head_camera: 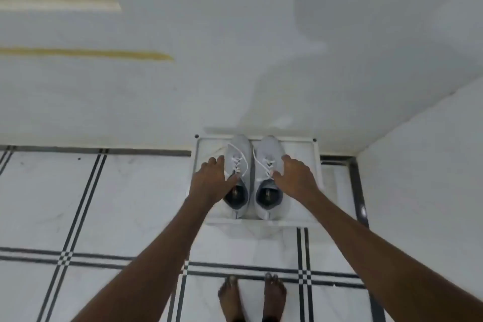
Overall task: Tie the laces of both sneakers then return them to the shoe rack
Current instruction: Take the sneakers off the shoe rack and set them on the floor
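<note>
Two light grey sneakers stand side by side on a white shoe rack (300, 150) against the wall, toes toward the wall. The left sneaker (239, 149) and the right sneaker (269, 148) both have loose white laces trailing over their uppers. My left hand (209, 179) wraps the outer side of the left sneaker, thumb at its tongue. Across from it, my right hand (295, 178) clasps the right sneaker's outer side, thumb at the tongue. Both shoes rest on the top shelf.
A white wall rises behind the rack, and another wall (423, 165) closes the corner on the right. White floor tiles with black stripes (86, 191) spread to the left and front. My bare feet (251, 295) stand on the tiles below the rack.
</note>
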A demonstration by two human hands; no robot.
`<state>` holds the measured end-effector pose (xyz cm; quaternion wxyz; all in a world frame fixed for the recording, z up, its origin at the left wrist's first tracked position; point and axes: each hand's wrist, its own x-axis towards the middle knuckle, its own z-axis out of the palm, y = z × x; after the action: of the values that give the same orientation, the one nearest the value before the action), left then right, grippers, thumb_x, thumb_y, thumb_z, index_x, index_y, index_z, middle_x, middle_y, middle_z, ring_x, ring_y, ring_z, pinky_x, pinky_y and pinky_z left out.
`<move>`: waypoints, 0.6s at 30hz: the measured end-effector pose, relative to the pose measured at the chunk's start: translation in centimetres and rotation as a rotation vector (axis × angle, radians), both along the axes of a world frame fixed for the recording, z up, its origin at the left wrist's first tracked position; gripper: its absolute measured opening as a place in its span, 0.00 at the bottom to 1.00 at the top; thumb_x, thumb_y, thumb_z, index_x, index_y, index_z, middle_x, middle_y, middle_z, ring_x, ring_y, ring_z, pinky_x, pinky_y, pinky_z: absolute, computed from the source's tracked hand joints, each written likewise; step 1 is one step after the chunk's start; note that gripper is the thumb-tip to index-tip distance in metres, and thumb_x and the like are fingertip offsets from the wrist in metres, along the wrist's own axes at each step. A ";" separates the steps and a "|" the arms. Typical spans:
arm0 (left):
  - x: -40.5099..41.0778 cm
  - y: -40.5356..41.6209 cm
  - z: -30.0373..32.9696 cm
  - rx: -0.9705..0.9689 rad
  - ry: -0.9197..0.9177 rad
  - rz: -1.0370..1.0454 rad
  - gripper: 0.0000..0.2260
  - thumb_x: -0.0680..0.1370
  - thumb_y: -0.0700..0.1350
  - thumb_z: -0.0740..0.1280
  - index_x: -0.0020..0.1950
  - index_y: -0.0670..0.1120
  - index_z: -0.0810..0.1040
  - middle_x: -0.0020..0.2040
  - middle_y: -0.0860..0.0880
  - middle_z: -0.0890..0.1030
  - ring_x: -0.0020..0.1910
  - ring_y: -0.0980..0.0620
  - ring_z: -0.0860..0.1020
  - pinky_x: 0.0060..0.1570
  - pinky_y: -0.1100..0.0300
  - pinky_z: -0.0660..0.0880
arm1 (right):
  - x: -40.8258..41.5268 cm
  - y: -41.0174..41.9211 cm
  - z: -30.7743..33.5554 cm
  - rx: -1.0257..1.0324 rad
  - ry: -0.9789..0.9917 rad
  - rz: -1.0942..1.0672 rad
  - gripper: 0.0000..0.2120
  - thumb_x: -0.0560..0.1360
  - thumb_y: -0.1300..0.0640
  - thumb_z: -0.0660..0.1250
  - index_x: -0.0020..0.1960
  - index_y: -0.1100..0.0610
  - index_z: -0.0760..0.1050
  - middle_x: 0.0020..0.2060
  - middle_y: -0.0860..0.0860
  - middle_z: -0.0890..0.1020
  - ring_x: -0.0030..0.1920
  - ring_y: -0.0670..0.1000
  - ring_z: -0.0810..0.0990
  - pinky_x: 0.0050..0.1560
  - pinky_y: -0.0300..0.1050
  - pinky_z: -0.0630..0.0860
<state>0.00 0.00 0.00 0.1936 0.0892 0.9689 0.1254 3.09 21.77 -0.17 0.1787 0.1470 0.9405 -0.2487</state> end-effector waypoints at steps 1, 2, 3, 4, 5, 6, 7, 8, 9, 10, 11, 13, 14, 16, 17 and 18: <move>0.3 0.0 -1.8 -0.020 -0.070 0.017 0.30 0.78 0.61 0.61 0.74 0.43 0.64 0.65 0.42 0.74 0.62 0.40 0.75 0.55 0.48 0.74 | 0.4 -0.1 -1.9 0.014 -0.068 -0.025 0.20 0.75 0.49 0.65 0.60 0.62 0.71 0.54 0.60 0.81 0.55 0.62 0.79 0.49 0.50 0.74; 0.3 0.1 -3.8 -0.011 -0.117 0.037 0.31 0.78 0.60 0.62 0.74 0.43 0.63 0.65 0.41 0.74 0.61 0.40 0.76 0.54 0.48 0.74 | 0.6 -0.2 -3.8 0.019 -0.097 -0.059 0.20 0.74 0.48 0.66 0.59 0.61 0.70 0.53 0.60 0.81 0.54 0.63 0.80 0.48 0.50 0.74; 0.5 0.0 -6.3 -0.004 -0.156 0.062 0.30 0.78 0.59 0.63 0.74 0.43 0.62 0.64 0.41 0.74 0.60 0.39 0.76 0.54 0.48 0.74 | 1.0 -0.2 -6.2 0.011 -0.141 -0.092 0.22 0.73 0.48 0.67 0.59 0.62 0.69 0.53 0.60 0.81 0.54 0.63 0.80 0.48 0.50 0.74; 0.9 -0.1 -8.3 0.011 -0.195 0.086 0.30 0.78 0.57 0.63 0.74 0.43 0.62 0.63 0.41 0.75 0.59 0.39 0.77 0.53 0.48 0.74 | 1.5 -0.4 -8.1 -0.009 -0.196 -0.133 0.23 0.72 0.48 0.68 0.60 0.62 0.69 0.53 0.61 0.81 0.55 0.64 0.79 0.49 0.51 0.74; 1.1 -0.1 -9.6 0.031 -0.205 0.104 0.28 0.78 0.56 0.64 0.73 0.43 0.62 0.62 0.41 0.76 0.57 0.39 0.78 0.51 0.49 0.74 | 2.0 -0.5 -9.5 -0.022 -0.221 -0.166 0.24 0.72 0.49 0.69 0.61 0.63 0.68 0.54 0.61 0.81 0.56 0.64 0.79 0.51 0.51 0.74; 1.2 -0.2 -10.6 0.053 -0.201 0.119 0.26 0.77 0.54 0.64 0.72 0.44 0.64 0.60 0.41 0.77 0.55 0.39 0.78 0.50 0.49 0.74 | 2.2 -0.6 -10.6 -0.039 -0.243 -0.198 0.24 0.73 0.50 0.69 0.61 0.63 0.69 0.55 0.62 0.80 0.56 0.65 0.79 0.52 0.51 0.74; 1.2 -0.2 -11.9 0.072 -0.180 0.125 0.24 0.77 0.52 0.65 0.70 0.44 0.66 0.58 0.41 0.78 0.53 0.39 0.79 0.49 0.50 0.73 | 2.3 -0.6 -11.9 -0.048 -0.254 -0.227 0.23 0.73 0.51 0.69 0.61 0.64 0.69 0.55 0.62 0.81 0.57 0.65 0.79 0.53 0.50 0.74; 1.2 -0.1 -12.7 0.088 -0.148 0.129 0.21 0.78 0.50 0.64 0.68 0.44 0.68 0.55 0.42 0.79 0.51 0.39 0.79 0.47 0.50 0.73 | 2.2 -0.6 -12.8 -0.055 -0.260 -0.256 0.21 0.74 0.52 0.68 0.60 0.64 0.71 0.55 0.63 0.81 0.57 0.64 0.79 0.54 0.50 0.74; 1.1 -0.2 -13.6 0.099 -0.124 0.141 0.17 0.78 0.47 0.64 0.66 0.44 0.70 0.53 0.42 0.80 0.50 0.40 0.79 0.45 0.51 0.73 | 2.3 -0.5 -13.9 -0.063 -0.268 -0.285 0.19 0.74 0.53 0.68 0.59 0.64 0.72 0.55 0.63 0.81 0.56 0.64 0.80 0.53 0.50 0.74; 1.1 -0.3 -14.3 0.108 -0.095 0.158 0.14 0.78 0.44 0.63 0.63 0.44 0.72 0.50 0.42 0.80 0.47 0.40 0.80 0.43 0.52 0.73 | 2.4 -0.5 -14.8 -0.069 -0.264 -0.317 0.17 0.73 0.55 0.67 0.58 0.64 0.74 0.53 0.63 0.82 0.54 0.64 0.80 0.51 0.50 0.75; 1.1 -0.5 -14.9 0.117 -0.074 0.175 0.12 0.77 0.42 0.62 0.60 0.43 0.74 0.47 0.42 0.81 0.45 0.40 0.80 0.42 0.52 0.75 | 2.5 -0.6 -15.6 -0.072 -0.247 -0.344 0.15 0.73 0.56 0.67 0.56 0.64 0.75 0.52 0.63 0.82 0.52 0.64 0.81 0.47 0.49 0.75; 1.2 -0.8 -15.6 0.146 -0.045 0.213 0.11 0.75 0.37 0.61 0.55 0.42 0.77 0.43 0.41 0.81 0.41 0.40 0.79 0.41 0.49 0.78 | 2.7 -0.8 -16.3 -0.066 -0.192 -0.387 0.12 0.72 0.60 0.66 0.53 0.66 0.76 0.49 0.63 0.82 0.50 0.64 0.81 0.42 0.45 0.71; 1.3 -0.9 -15.7 0.165 -0.040 0.230 0.11 0.74 0.36 0.61 0.53 0.41 0.78 0.42 0.41 0.81 0.40 0.40 0.79 0.41 0.47 0.78 | 2.8 -1.0 -16.3 -0.064 -0.171 -0.402 0.11 0.72 0.61 0.66 0.52 0.66 0.76 0.48 0.64 0.82 0.49 0.64 0.81 0.42 0.45 0.69; 1.6 -1.1 -15.5 0.203 -0.033 0.263 0.09 0.72 0.34 0.61 0.49 0.40 0.78 0.39 0.40 0.81 0.38 0.39 0.78 0.39 0.48 0.77 | 2.9 -1.3 -16.0 -0.059 -0.148 -0.424 0.11 0.71 0.62 0.65 0.50 0.67 0.77 0.47 0.64 0.83 0.47 0.65 0.81 0.41 0.45 0.69; 1.8 -1.1 -15.3 0.210 -0.033 0.278 0.08 0.72 0.34 0.61 0.47 0.40 0.77 0.38 0.41 0.80 0.38 0.39 0.78 0.38 0.49 0.76 | 3.1 -1.4 -15.8 -0.058 -0.139 -0.438 0.11 0.71 0.62 0.65 0.50 0.68 0.77 0.46 0.64 0.83 0.46 0.65 0.80 0.41 0.46 0.69; 2.2 -1.2 -14.8 0.221 -0.024 0.290 0.08 0.71 0.34 0.61 0.46 0.40 0.77 0.37 0.41 0.80 0.37 0.40 0.78 0.37 0.49 0.76 | 3.4 -1.6 -15.2 -0.065 -0.126 -0.455 0.11 0.71 0.62 0.65 0.49 0.68 0.77 0.45 0.64 0.83 0.43 0.63 0.79 0.40 0.46 0.69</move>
<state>2.21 -1.25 -14.83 0.1743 -0.0323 0.9495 0.2587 6.49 20.20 -15.33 0.1809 0.3644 0.8619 -0.3028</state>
